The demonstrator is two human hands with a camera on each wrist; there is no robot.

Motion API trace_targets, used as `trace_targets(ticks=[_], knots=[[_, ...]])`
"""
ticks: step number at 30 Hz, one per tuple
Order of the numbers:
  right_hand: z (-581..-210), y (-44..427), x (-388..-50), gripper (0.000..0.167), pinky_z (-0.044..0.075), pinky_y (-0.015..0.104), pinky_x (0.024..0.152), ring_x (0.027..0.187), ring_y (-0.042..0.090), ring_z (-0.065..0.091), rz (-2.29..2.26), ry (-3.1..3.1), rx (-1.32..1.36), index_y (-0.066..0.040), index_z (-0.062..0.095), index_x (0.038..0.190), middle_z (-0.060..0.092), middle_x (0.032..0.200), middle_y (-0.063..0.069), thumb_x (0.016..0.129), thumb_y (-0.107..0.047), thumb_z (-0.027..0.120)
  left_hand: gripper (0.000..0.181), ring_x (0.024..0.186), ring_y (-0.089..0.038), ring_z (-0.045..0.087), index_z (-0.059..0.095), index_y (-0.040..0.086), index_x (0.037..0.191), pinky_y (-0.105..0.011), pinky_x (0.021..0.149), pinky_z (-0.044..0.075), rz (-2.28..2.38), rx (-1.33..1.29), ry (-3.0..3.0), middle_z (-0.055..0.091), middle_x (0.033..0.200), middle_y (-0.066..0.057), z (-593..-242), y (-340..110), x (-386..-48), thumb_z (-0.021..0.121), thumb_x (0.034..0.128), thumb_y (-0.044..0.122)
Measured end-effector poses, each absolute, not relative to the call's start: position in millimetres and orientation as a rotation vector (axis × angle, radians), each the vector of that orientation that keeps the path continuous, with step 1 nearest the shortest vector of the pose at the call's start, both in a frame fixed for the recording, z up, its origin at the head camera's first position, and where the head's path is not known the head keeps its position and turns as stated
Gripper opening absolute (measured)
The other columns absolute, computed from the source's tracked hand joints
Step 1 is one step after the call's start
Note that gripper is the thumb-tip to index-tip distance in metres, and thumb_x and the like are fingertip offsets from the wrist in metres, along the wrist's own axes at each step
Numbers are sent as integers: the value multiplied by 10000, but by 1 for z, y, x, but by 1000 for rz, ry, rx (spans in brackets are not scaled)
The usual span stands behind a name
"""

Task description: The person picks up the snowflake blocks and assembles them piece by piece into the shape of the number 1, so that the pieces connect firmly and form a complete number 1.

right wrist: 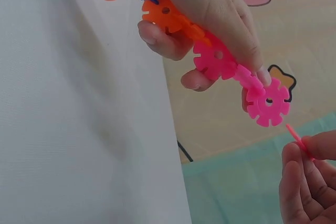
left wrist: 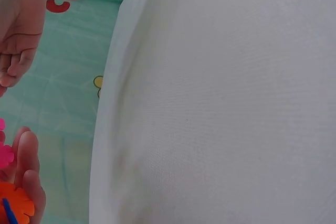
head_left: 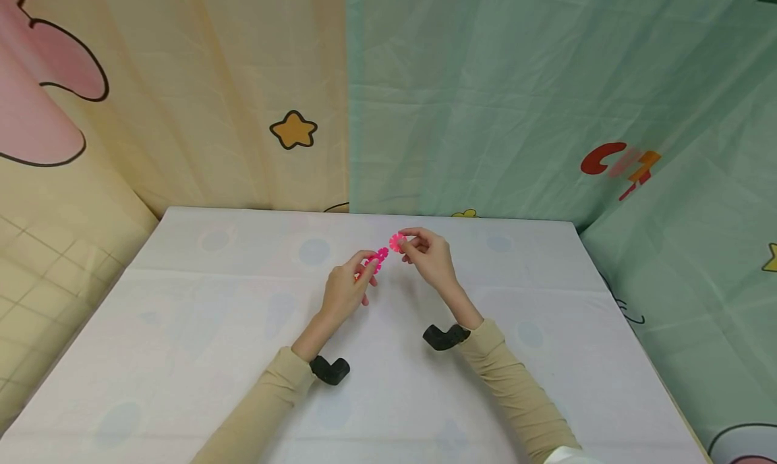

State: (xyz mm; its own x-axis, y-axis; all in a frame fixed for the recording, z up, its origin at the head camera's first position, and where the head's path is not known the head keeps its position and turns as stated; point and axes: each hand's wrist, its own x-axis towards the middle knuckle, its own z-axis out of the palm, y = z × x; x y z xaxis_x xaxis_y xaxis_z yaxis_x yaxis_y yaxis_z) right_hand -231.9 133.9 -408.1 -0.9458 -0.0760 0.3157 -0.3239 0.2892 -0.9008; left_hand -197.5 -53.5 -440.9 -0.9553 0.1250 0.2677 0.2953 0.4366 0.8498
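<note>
My left hand (head_left: pixel 343 290) grips a chain of slotted plastic snowflake discs (right wrist: pixel 216 59) above the table. In the right wrist view the chain runs from blue and orange discs (right wrist: pixel 160 10) to pink ones. Its end pink disc (right wrist: pixel 269 103) sticks out past the left fingertips. My right hand (head_left: pixel 432 260) pinches a loose pink snowflake disc (head_left: pixel 397 242) between thumb and fingers. Seen edge-on in the right wrist view, that disc is close to the chain's end, with a small gap between. In the left wrist view only part of the chain shows, at the lower left.
A white cloth with pale spots covers the table (head_left: pixel 206 356). Behind it hang a beige curtain (head_left: pixel 243 59) and a green curtain (head_left: pixel 485 100) with printed figures. Each wrist carries a black camera mount (head_left: pixel 330 370).
</note>
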Motion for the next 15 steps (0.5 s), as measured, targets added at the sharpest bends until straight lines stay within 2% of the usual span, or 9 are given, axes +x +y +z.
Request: trace_targets(ticks=[2,8,10,15], knots=[[-407,134,-231,235,524,201,623,694,394,682,1715,-2345,379,109,692,1169,691,823,245,968,-12,706,297,415,-201,570,652,64,1300,-265,421,376,-1525,-380,-2523,682,740,-50,-441,-54,-197,619,1063,241],[-403,134,-229,189,522,206,627,617,132,632,1683,-2394,395,68,728,1141,683,781,172,973,-15,701,291,407,-161,554,657,55,1288,-265,419,372,-1460,-431,-2531,682,735,-25,-442,-55,-198,636,1053,226],[-402,134,-228,176,520,212,626,625,155,636,1663,-2405,413,56,738,1131,678,783,175,976,-16,693,285,399,-130,543,656,50,1281,-262,417,367,-1430,-458,-2537,689,735,-46,-443,-56,-199,637,1052,220],[-400,134,-228,173,498,230,597,681,335,654,1593,-2443,440,44,753,1114,680,784,142,968,-22,686,266,388,-86,523,654,44,1266,-255,417,368,-1389,-503,-2547,691,726,-58,-442,-57,-199,643,1047,195]])
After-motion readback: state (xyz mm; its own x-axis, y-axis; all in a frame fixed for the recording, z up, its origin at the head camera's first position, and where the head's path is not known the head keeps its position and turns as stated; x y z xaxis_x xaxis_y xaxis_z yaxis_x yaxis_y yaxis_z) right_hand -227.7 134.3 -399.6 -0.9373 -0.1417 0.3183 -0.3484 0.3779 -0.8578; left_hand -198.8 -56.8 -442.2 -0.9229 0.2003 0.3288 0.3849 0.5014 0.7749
